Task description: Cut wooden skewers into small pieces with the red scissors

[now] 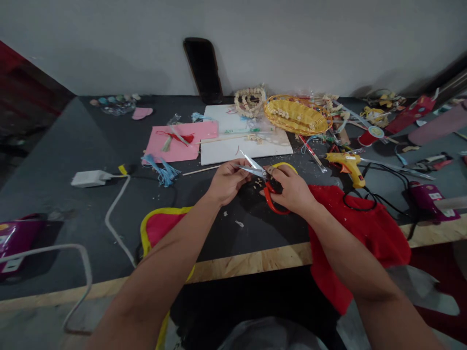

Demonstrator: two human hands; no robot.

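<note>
In the middle of the view, my right hand grips the red handles of a pair of scissors. Their metal blades are spread apart and point up and to the left. My left hand is closed in a pinch right by the blades; what sits between its fingertips is too small to make out. Several small pale bits lie on the dark tabletop between the hands. Beyond them is a white board, partly overlapped by a pink sheet with a red tassel on it.
A yellow wicker basket stands behind, near a phone leaning on the wall. To the right lie a yellow glue gun, a thread spool and red cloth. Blue tassels and a white charger with its cable are left.
</note>
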